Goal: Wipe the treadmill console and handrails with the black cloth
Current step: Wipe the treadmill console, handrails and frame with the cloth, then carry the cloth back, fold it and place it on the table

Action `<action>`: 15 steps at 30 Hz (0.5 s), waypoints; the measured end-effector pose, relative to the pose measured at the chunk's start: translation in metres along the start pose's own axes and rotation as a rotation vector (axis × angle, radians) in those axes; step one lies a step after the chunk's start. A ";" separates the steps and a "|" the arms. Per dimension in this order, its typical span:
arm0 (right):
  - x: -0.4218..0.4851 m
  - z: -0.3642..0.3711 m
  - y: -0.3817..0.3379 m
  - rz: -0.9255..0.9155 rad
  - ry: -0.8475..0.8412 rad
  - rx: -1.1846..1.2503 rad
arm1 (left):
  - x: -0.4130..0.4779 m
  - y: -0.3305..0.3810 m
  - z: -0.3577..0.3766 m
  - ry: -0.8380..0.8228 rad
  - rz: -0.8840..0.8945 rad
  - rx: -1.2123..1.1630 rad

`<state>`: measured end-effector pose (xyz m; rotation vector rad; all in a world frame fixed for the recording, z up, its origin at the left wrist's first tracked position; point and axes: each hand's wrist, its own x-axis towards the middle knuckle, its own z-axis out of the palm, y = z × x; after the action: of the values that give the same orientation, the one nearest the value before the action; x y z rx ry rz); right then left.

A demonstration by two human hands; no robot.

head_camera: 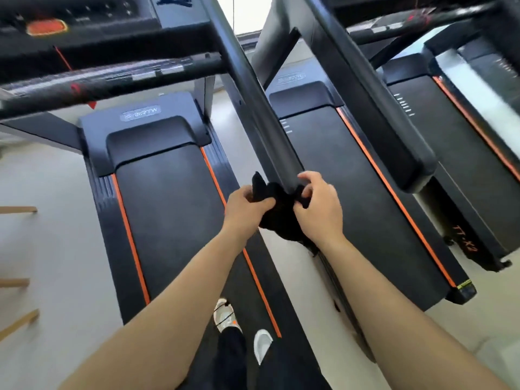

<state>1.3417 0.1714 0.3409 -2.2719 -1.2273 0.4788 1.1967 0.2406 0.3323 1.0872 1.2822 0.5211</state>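
Grip: left hand (247,205) and right hand (319,211) both pinch the black cloth (278,220), fingers curled into its folds.
Cloth: bunched under the near end of the right handrail (261,116), touching it.
Progress: probably mid-task, working this rail end; nothing shows whether the console (84,12) or the other rail is wiped.

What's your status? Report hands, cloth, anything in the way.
Left hand and right hand both grip the black cloth. Cloth bunched at the near end of the handrail. Nothing blocking the rail.
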 end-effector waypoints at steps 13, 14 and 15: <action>-0.041 0.067 -0.119 -0.552 -0.799 -0.156 | -0.118 -0.025 -0.155 0.438 -0.127 -0.202; -0.048 0.074 -0.128 -0.611 -0.813 -0.200 | -0.131 -0.033 -0.165 0.501 -0.114 -0.161; -0.055 0.080 -0.136 -0.669 -0.822 -0.225 | -0.146 -0.042 -0.174 0.549 -0.104 -0.097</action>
<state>1.1797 0.2092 0.3592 -1.6606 -2.4130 1.0904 0.9852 0.1631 0.3834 0.8150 1.7579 0.8300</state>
